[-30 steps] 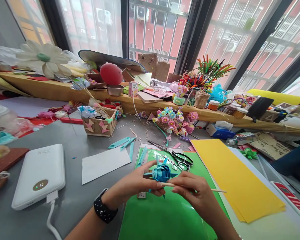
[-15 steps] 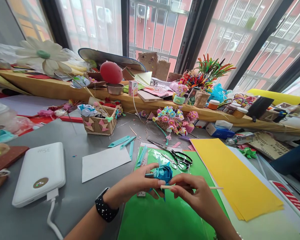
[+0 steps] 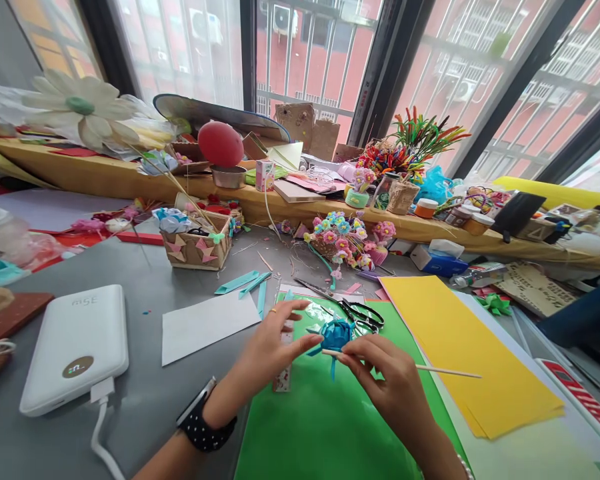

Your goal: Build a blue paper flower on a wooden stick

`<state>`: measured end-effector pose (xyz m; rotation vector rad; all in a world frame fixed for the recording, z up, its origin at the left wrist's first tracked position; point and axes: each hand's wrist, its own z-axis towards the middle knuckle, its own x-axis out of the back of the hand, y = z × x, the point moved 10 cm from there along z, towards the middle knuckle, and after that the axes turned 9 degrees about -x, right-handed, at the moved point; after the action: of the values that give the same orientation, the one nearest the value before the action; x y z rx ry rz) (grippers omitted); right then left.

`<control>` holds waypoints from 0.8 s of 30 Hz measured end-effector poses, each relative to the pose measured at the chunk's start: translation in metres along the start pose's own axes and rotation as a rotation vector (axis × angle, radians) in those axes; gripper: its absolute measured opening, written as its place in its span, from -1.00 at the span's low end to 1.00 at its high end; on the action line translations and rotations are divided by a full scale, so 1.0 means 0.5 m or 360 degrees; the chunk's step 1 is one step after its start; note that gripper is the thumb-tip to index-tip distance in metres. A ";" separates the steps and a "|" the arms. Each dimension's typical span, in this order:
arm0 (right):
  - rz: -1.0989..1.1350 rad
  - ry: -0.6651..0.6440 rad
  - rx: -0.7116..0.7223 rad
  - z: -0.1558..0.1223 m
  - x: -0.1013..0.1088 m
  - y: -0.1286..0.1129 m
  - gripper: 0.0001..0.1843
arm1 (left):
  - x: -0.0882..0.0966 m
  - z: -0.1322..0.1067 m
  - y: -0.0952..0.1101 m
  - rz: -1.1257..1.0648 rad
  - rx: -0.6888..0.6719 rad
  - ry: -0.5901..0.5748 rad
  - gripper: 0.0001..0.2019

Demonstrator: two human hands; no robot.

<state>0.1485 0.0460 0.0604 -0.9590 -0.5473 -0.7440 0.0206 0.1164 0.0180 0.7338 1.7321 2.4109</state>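
My right hand [image 3: 387,373] pinches a thin wooden stick [image 3: 450,371] and the edge of a blue folded-paper flower [image 3: 336,335]. The stick's blunt end pokes out left of the fingertips, just below the flower, and its long end runs off to the right. My left hand [image 3: 275,347] is open, thumb and fingers spread, its thumb tip close beside the flower's left points; whether they touch I cannot tell. Beneath both hands lies a green sheet [image 3: 325,427]. Black-handled scissors [image 3: 363,313] rest behind the flower, and a patterned ruler [image 3: 283,377] is partly hidden by my left hand.
Left of the sheet are a white paper [image 3: 210,330], blue paper strips [image 3: 237,283] and a white power bank [image 3: 77,350] with its cable. Yellow paper [image 3: 475,360] lies to the right. Behind stand a cardboard basket [image 3: 197,248] and a bunch of small flowers [image 3: 343,237].
My left hand has let go of the flower, spread its fingers and moved left. The flower has turned and shifted slightly right, held by my right hand, and the stick has slid rightward.
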 end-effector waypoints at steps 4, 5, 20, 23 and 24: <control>-0.0060 0.0060 0.0064 -0.001 0.003 -0.006 -0.82 | -0.011 -0.012 0.089 0.0452 -0.0615 -0.0054 -0.84; -0.0062 0.0066 0.0070 -0.002 0.003 -0.006 -0.83 | -0.021 -0.017 0.100 0.0520 -0.0699 -0.0108 -0.87; -0.0018 0.0014 0.0081 -0.004 -0.008 -0.005 -0.88 | -0.057 -0.023 0.086 0.0594 -0.0655 -0.0288 -0.88; -0.0015 -0.0019 0.0059 -0.003 -0.010 -0.005 -0.87 | -0.056 -0.023 0.081 0.0496 -0.0595 -0.0304 -0.90; -0.0018 -0.0023 0.0057 -0.003 -0.009 -0.006 -0.87 | -0.057 -0.024 0.080 0.0467 -0.0576 -0.0318 -0.89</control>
<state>0.1435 0.0453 0.0579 -0.9292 -0.5776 -0.7357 0.0488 0.0823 0.0420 1.1894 1.1381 2.6172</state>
